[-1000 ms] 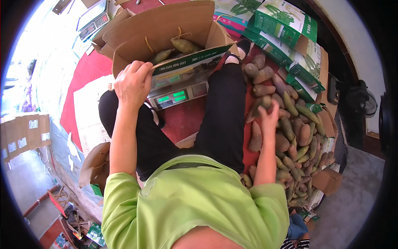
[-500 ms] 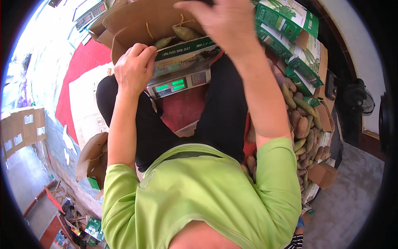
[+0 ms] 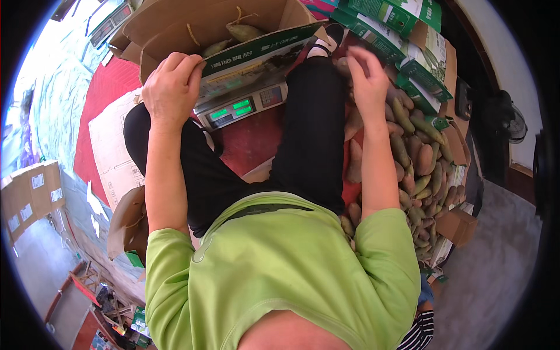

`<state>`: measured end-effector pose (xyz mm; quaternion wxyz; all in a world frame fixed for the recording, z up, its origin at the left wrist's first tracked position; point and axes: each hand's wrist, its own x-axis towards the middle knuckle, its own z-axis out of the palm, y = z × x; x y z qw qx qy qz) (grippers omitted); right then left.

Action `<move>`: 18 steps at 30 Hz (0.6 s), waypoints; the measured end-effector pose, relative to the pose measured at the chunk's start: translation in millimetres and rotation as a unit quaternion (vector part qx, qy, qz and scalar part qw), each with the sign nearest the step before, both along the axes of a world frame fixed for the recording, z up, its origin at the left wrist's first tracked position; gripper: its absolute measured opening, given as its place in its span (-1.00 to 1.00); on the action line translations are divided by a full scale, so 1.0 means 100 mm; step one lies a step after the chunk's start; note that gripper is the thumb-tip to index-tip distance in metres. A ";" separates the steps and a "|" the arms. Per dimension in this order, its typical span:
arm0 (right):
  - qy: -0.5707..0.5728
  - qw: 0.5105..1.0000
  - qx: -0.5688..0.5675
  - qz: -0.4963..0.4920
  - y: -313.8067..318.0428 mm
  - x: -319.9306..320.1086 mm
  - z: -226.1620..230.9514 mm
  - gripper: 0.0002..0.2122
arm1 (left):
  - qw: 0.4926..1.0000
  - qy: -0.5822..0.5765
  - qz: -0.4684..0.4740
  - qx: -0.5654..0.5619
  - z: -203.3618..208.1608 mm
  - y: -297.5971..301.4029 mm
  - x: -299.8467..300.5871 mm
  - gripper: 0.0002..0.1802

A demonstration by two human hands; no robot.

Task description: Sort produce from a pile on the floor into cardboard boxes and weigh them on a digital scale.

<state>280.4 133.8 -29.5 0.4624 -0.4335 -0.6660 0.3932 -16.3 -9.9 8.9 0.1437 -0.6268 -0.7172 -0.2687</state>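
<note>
The open brown cardboard box (image 3: 233, 35) sits on a grey digital weighing scale (image 3: 242, 105) with green displays and contains several elongated sweet potatoes (image 3: 242, 30). The left hand (image 3: 171, 87) grips the box's near rim, fingers curled over it. The right hand (image 3: 367, 79), fingers loosely spread, reaches into the loose pile of reddish-brown sweet potatoes (image 3: 417, 157); whether it holds one cannot be determined. Green-printed flat cartons (image 3: 402, 14) lie beyond.

Left hand (image 3: 170, 87) curled, right hand (image 3: 367, 79) loose

Produce packing shed (scale (image 3: 239, 108), cartons (image 3: 402, 17)).
</note>
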 end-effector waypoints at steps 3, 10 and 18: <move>-0.134 0.989 -0.013 -0.060 -0.12 0.70 -0.73 -0.81 | 1.000 0.008 0.005 -0.001 0.02 0.02 0.02 -0.90; -0.286 0.948 -0.106 -0.096 -1.01 1.93 -2.32 -0.81 | 0.997 0.054 -0.014 0.057 0.08 0.04 -0.01 -0.79; -0.236 0.889 -0.377 -0.108 -1.85 2.32 -3.15 -0.82 | 0.995 0.052 -0.012 0.084 0.07 -0.01 -0.09 -0.82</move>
